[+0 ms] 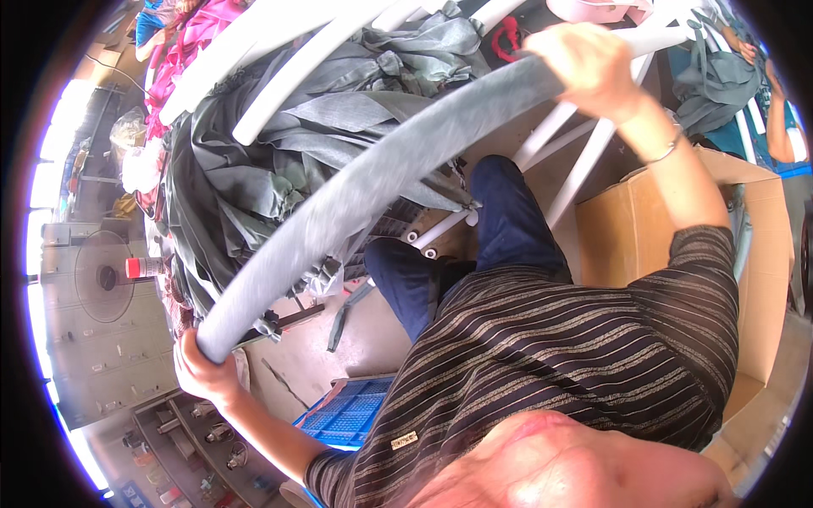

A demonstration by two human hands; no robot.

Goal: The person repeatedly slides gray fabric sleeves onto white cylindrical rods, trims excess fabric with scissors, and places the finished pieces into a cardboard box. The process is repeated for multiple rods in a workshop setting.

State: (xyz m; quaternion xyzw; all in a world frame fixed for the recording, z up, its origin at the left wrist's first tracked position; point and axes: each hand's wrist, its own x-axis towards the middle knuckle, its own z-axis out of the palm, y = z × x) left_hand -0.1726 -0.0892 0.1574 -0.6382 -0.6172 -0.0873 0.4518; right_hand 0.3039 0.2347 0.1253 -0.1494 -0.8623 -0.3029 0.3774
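A long tube in a grey fabric sleeve arcs across the middle of the view, slightly blurred. My left hand is closed round its lower left end. At the upper right, my right hand grips it where the grey fabric stops. Past that hand a bare white tube end sticks out, seemingly part of the same piece. Behind and below lies a heap of grey fabric strips, partly hidden by the sleeved tube.
White tubes lie over the heap, and others lean beyond my knees. A cardboard box stands at my right. A blue plastic crate sits at my left, with a fan farther off. Another person's arm shows at far right.
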